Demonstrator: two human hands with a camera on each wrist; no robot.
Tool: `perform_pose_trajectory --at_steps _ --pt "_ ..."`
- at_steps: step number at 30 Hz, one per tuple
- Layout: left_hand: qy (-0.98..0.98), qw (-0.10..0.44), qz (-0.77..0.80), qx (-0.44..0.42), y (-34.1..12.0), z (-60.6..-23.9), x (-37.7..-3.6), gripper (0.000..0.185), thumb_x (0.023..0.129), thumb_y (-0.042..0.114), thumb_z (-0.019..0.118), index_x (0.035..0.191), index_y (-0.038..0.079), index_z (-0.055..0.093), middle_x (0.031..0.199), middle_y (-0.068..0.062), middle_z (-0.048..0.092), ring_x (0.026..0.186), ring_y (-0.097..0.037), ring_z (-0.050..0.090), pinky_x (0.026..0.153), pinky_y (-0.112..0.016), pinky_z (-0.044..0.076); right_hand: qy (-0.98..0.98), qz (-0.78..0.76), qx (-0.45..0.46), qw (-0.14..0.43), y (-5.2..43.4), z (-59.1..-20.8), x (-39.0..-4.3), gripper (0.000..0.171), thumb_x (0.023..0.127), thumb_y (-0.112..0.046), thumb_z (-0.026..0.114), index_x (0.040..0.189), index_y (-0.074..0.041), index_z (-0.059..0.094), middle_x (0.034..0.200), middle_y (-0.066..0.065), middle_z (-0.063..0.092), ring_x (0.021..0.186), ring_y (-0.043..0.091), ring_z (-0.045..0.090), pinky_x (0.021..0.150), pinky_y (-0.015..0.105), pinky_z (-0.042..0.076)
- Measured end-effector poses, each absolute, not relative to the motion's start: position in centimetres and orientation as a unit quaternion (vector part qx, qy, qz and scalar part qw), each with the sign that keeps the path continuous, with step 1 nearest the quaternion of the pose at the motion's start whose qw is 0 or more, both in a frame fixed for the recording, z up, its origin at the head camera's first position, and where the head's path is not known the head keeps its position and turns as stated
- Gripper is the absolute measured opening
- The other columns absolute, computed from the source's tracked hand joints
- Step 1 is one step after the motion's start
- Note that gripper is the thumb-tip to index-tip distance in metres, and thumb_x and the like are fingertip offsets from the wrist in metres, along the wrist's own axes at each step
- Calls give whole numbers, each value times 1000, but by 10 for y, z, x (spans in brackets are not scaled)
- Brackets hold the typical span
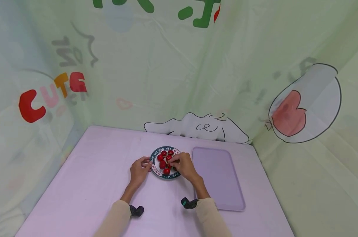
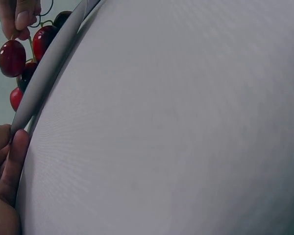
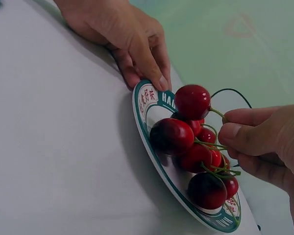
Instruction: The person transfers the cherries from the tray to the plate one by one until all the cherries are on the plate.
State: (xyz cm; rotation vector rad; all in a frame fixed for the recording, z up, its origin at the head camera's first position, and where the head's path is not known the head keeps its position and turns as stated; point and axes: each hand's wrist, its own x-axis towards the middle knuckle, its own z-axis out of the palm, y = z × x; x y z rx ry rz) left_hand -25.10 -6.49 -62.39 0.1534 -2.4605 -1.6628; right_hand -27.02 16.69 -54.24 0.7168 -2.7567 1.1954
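Observation:
A round plate point(image 1: 167, 177) with a teal, lettered rim carries several red cherries point(image 3: 208, 191) with green stems. My left hand point(image 1: 139, 171) grips the plate's left edge, the thumb on the rim and fingers beneath it. Over the plate, my right hand point(image 1: 183, 164) pinches one cherry point(image 3: 192, 102) by its stem between thumb and index finger. That cherry sits above the others in the right wrist view. From the left wrist view, the held cherry point(image 2: 12, 58) hangs under the right fingertips point(image 2: 22, 19); the plate's edge hides part of the pile.
A flat lilac tray point(image 1: 218, 177) with a low rim lies right of the plate. Both rest on a pale pink table point(image 1: 93, 184). Printed fabric curtains point(image 1: 155, 82) enclose the table's back and sides. Dark devices point(image 1: 136, 211) are strapped at both wrists.

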Motion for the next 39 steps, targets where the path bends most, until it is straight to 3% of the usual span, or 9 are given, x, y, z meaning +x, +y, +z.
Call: perform_pose_trajectory --at_steps 4,10,28,31,33,36,39 --pt "-825 87 -557 50 -64 -625 -252 31 104 12 75 133 4 75 113 -14 81 72 -8 75 68 -11 55 -892 379 244 19 162 -540 -269 16 90 7 83 102 -3 87 101 9 86 97 22 79 89 35 67" --pt "-824 86 -558 49 -64 -624 -252 31 104 13 75 133 4 74 113 -14 81 73 -9 76 69 -10 54 -903 347 253 13 158 -540 -267 15 91 7 82 103 -1 87 105 11 85 106 25 78 99 41 65" --pt "-825 87 -557 43 -63 -625 -254 30 104 14 75 133 5 75 110 -13 81 72 -8 75 70 -12 55 -924 303 234 1 154 -537 -259 12 95 0 82 104 -6 88 104 6 83 105 21 74 101 40 64" --pt "-823 85 -560 44 -64 -627 -255 30 104 14 75 132 4 75 111 -14 81 71 -7 75 69 -12 56 -918 318 237 0 155 -533 -256 13 93 1 83 106 -3 86 105 9 83 103 24 73 95 40 65" --pt "-817 79 -569 45 -65 -628 -255 30 104 14 75 133 3 75 113 -15 81 72 -8 76 69 -14 58 -914 331 236 0 158 -530 -256 16 92 1 84 108 -1 85 106 11 84 99 23 72 88 33 65" --pt "-802 64 -592 46 -69 -627 -255 30 105 11 73 133 1 74 115 -18 79 75 -12 78 69 -17 62 -908 348 232 9 164 -526 -259 18 91 0 86 109 0 85 102 12 84 88 19 67 75 24 59" --pt "-810 59 -582 47 -74 -619 -252 28 107 11 70 132 0 75 113 -18 79 80 -18 80 71 -23 64 -911 351 215 32 172 -525 -264 17 92 -5 87 108 -1 85 100 9 84 85 17 66 70 21 54"
